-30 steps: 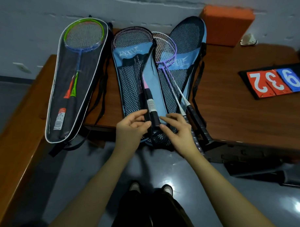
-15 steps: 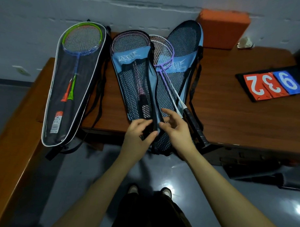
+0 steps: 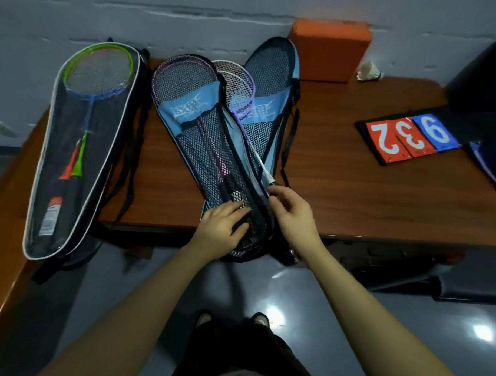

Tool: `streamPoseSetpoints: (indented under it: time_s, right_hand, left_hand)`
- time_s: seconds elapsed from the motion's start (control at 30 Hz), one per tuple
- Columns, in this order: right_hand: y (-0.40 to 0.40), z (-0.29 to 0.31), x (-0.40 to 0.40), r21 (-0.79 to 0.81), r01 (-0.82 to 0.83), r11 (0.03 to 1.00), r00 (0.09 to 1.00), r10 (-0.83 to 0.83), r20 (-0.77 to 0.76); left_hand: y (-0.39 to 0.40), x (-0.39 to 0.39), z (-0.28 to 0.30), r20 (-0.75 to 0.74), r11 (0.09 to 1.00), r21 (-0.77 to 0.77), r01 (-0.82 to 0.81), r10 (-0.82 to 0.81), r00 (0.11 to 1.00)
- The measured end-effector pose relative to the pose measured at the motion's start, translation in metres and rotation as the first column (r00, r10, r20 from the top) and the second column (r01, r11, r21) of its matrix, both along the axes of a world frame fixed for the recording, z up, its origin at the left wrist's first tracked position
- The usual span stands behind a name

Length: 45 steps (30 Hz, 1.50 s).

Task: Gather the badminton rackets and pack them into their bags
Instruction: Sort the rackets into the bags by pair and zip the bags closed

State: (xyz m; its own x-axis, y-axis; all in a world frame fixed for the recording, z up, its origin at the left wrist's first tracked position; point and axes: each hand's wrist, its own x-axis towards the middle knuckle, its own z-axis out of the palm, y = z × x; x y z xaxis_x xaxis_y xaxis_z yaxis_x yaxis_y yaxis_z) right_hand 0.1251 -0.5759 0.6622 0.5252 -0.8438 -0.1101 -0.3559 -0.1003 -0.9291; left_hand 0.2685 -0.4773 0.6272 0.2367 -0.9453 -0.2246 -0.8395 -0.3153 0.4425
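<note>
A blue fabric racket bag with black mesh panels [image 3: 203,150] lies opened on the brown wooden table [image 3: 353,189], its narrow end hanging over the near edge. A pink-framed racket [image 3: 181,77] sits inside the left half, its shaft and black grip only dimly visible through the mesh. The left hand [image 3: 224,223] lies on that mesh over the grip end, fingers curled and pressing; whether they pinch the fabric cannot be told. The right hand [image 3: 294,211] is just beside it with fingers bent around the bag's black edge trim, and it hides the handle of a purple-and-white racket [image 3: 242,86] whose head lies between the two bag halves.

To the left, a black racket bag with a white border [image 3: 58,177] holds a green-and-blue racket [image 3: 98,70]; its lower end overhangs the table. An orange block [image 3: 330,54], a white shuttlecock [image 3: 368,71] and a flip scoreboard with numerals [image 3: 408,137] rest farther right. A dark object at the right edge is cut off.
</note>
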Motion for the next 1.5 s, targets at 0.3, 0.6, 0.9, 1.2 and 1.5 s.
streamPoseSetpoints:
  time_s: [0.3,0.6,0.9,1.2,1.5]
  right_hand:
    - [-0.042,-0.021,0.034,-0.309,-0.244,0.919,0.904,0.100,-0.416]
    - [-0.116,-0.024,0.142,-0.429,-0.219,0.877,0.898,0.009,-0.440]
    - [-0.178,-0.040,0.268,-0.411,-0.089,0.907,0.858,-0.140,-0.494]
    - [-0.192,-0.060,0.311,-0.404,-0.210,0.890,0.712,-0.144,-0.687]
    - [-0.188,-0.037,0.312,-0.534,-0.062,0.843,0.950,-0.114,-0.290]
  left_hand:
    - [-0.028,0.015,0.008,0.046,0.978,-0.124,-0.165,0.172,0.984]
    - [-0.116,0.129,0.023,0.013,0.976,-0.170,-0.134,0.138,0.990]
    - [-0.195,0.261,0.001,-0.074,0.975,-0.200,-0.097,0.084,0.994]
    - [-0.237,0.293,-0.018,-0.054,0.983,-0.166,-0.076,0.068,0.996]
    - [-0.245,0.302,-0.007,-0.396,0.930,-0.184,-0.318,0.225,0.890]
